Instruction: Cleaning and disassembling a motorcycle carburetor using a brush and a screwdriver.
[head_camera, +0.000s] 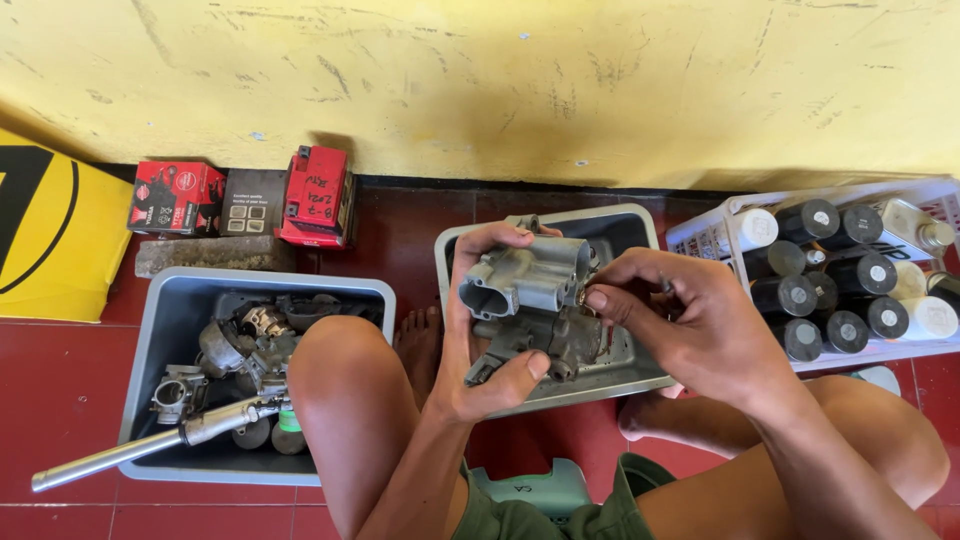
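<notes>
Nearby, grey trays (160, 330) flank the carburetor (530, 285) in left grip (480, 340); right grip (665, 320) pinches its fitting.

The left hand (480, 330) covers the carburetor's (530, 300) underside, the knee hides part of the left tray (160, 330), and the bottle crate (700, 235) runs off the right edge.

I see my own two arms bare from the wrists up, no sleeves, no watch, no rings on the fingers (612, 300). My left hand (470, 350) and right hand (690, 330) wear no gloves. I wear olive-green shorts (560, 510), creased at the hem. My knees and legs are bare, and so is my foot (418, 345), without shoe or sandal.
</notes>
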